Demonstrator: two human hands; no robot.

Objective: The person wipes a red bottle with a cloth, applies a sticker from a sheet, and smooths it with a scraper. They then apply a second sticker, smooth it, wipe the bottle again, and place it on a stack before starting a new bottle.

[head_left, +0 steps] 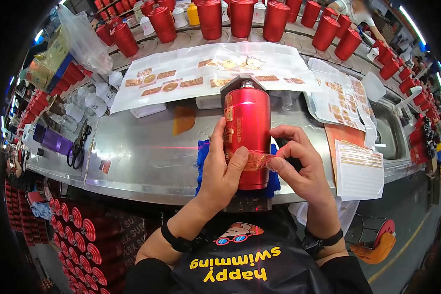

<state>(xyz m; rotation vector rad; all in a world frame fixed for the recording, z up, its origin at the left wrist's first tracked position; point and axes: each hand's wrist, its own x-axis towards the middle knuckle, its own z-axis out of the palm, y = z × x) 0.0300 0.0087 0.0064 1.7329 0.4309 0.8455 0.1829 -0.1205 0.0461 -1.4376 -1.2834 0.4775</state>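
Note:
A shiny red metal canister (252, 117) with gold decals along its left side is in front of me, over a blue cloth (202, 164). Behind its far end shows a dark angular piece (257, 83). My left hand (219, 169) is wrapped around the canister's left side, its thumb pressing near the lower front. A clear film with gold print (257, 160) stretches across the lower part of the canister. Thumb and index finger of my right hand (296, 161) pinch the film's right end, just off the canister's surface.
Decal sheets (186, 61) lie across the back of the steel table (132, 166), with more decal sheets (345, 98) at right. Scissors (78, 147) and a purple object (55, 139) are at left. Several red canisters (241, 19) line the conveyor behind. A sink (389, 130) is far right.

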